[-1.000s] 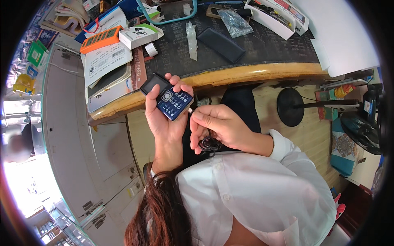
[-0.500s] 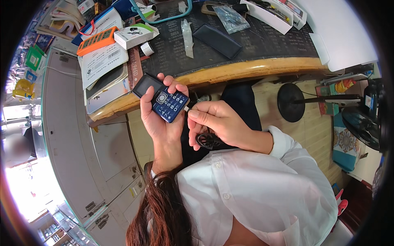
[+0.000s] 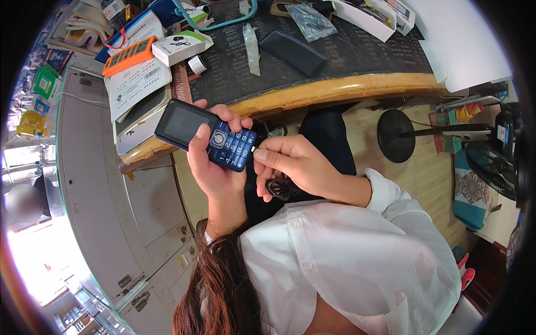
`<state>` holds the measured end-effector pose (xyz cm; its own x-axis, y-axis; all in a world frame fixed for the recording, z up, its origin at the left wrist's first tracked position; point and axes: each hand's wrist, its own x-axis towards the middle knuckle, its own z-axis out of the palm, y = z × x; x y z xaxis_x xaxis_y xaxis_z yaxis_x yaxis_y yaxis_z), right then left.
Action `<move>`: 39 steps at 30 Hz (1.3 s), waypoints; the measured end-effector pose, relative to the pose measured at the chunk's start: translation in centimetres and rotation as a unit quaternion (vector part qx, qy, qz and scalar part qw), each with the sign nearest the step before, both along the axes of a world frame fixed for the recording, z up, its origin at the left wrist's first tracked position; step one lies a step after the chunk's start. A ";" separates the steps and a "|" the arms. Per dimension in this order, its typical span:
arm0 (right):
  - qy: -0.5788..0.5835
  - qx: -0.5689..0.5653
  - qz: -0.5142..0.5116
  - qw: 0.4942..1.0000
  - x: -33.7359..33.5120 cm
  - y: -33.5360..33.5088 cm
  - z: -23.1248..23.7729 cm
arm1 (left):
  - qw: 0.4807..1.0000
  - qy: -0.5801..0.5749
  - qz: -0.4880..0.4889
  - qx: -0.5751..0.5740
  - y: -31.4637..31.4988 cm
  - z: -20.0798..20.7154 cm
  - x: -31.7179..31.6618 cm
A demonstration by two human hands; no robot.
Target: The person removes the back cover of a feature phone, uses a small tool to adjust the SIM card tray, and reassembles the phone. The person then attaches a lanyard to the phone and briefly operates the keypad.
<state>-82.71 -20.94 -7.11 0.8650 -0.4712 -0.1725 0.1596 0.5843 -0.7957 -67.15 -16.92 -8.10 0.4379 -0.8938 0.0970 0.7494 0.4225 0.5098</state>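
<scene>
My left hand (image 3: 215, 153) is wrapped round a dark blue keypad phone (image 3: 228, 149), its thumb along the side and its screen facing up to the left. Between thumb and fingers, my right hand (image 3: 290, 164) pinches the plug of a black charging cable (image 3: 283, 188). The light tip of that plug meets the phone's lower end; whether it sits in the port cannot be made out. The rest of the cable is bundled under my right fingers. Both hands are held above my lap, just in front of the desk's edge.
On the dark desk (image 3: 223, 84) with its wooden rim lie a black tray-like case (image 3: 293, 52), a plastic bag (image 3: 311, 22), a small white box (image 3: 181, 47), an orange calculator-like device (image 3: 129, 56) and papers. A black fan (image 3: 491, 170) stands at the right, a grey cabinet (image 3: 106, 167) at the left.
The phone has turned flatter and shifted a little to the left in my left hand, showing more of its screen. My right hand still pinches the plug at its lower end.
</scene>
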 end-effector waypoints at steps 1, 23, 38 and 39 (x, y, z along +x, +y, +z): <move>0.002 -0.003 -0.001 1.000 0.0 0.0 -0.1 | 1.000 -0.025 0.014 0.006 0.0 0.0 -0.2; -0.029 -0.017 0.001 0.999 -0.9 0.6 -0.7 | 0.998 0.039 -0.047 0.001 0.2 -0.8 -0.2; -0.021 -0.022 -0.009 0.999 -0.4 1.1 -0.3 | 0.995 0.091 -0.029 -0.019 0.3 -1.0 0.0; -0.017 -0.024 -0.008 1.000 -0.4 1.1 -0.2 | 0.995 0.091 -0.028 -0.019 0.3 -1.0 0.0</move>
<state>-83.12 -19.89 -7.35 0.8620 -0.4924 -0.1204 0.1956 0.5423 -0.8171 -67.14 -16.62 -9.06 0.4001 -0.9148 0.0554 0.8511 0.3933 0.3477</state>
